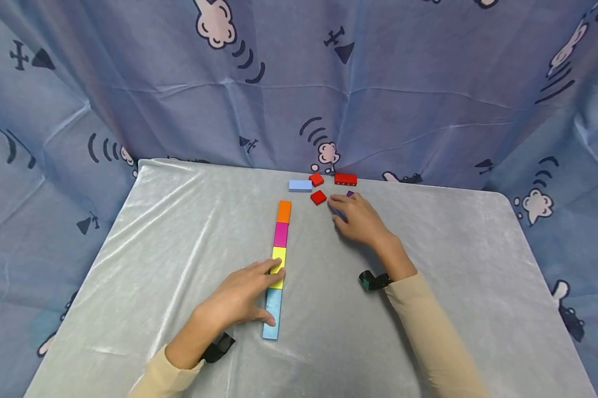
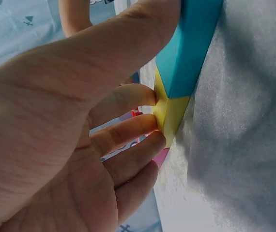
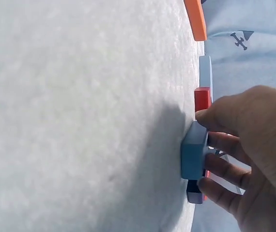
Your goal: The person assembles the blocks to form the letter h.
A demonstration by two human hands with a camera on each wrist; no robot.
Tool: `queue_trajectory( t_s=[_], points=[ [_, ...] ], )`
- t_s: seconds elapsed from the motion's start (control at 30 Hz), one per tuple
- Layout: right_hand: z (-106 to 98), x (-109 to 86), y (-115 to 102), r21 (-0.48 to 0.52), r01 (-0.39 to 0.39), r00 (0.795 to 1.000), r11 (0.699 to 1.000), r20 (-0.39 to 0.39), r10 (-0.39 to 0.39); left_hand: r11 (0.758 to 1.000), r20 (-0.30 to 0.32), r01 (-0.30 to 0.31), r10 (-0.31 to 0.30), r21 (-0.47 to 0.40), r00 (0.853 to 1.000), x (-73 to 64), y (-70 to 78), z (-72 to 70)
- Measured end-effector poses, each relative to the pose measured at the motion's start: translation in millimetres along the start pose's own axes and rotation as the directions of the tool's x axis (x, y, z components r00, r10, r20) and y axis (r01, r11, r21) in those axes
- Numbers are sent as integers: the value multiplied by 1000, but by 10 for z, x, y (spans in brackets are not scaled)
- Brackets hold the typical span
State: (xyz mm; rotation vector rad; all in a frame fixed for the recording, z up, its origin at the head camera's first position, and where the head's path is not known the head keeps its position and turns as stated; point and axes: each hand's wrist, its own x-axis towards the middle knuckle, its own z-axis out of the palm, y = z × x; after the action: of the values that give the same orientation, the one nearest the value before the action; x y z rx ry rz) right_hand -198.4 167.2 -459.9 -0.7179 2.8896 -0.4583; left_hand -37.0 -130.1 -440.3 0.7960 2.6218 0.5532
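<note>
A straight row of blocks runs away from me: a light blue block (image 1: pixel 272 309), a yellow block (image 1: pixel 279 252), a magenta block (image 1: pixel 281 235) and an orange block (image 1: pixel 284 211). My left hand (image 1: pixel 239 293) rests along the row, thumb on the light blue block and fingertips at the yellow one, fingers fairly straight. Toward the back, my right hand (image 1: pixel 361 218) has thumb and fingers around a blue block (image 3: pixel 193 157), which the hand mostly covers in the head view. A purple block (image 3: pixel 194 193) lies just beyond the fingers.
Two small red blocks (image 1: pixel 318 197) and a pale blue block (image 1: pixel 300 186) lie left of the right hand. A longer red block (image 1: pixel 345 179) sits at the back edge. Patterned blue cloth (image 1: pixel 289 83) hangs behind the grey-covered table (image 1: pixel 458 237).
</note>
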Motion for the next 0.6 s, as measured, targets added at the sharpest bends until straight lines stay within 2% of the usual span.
queue_trajectory(
  t_s=[0.27, 0.43, 0.6],
  points=[
    [-44, -138, -29, 42, 3, 997, 999, 73, -6, 1000, -2, 0, 0, -16, 1000, 5, 5, 38],
    [-101, -251, -7, 39, -33, 994, 999, 104, 29, 1000, 2, -21, 21, -20, 1000, 53, 14, 30],
    [-93, -256, -35, 45, -13, 993, 999, 122, 8, 1000, 4, -5, 5, -10, 1000, 22, -14, 6]
  ],
)
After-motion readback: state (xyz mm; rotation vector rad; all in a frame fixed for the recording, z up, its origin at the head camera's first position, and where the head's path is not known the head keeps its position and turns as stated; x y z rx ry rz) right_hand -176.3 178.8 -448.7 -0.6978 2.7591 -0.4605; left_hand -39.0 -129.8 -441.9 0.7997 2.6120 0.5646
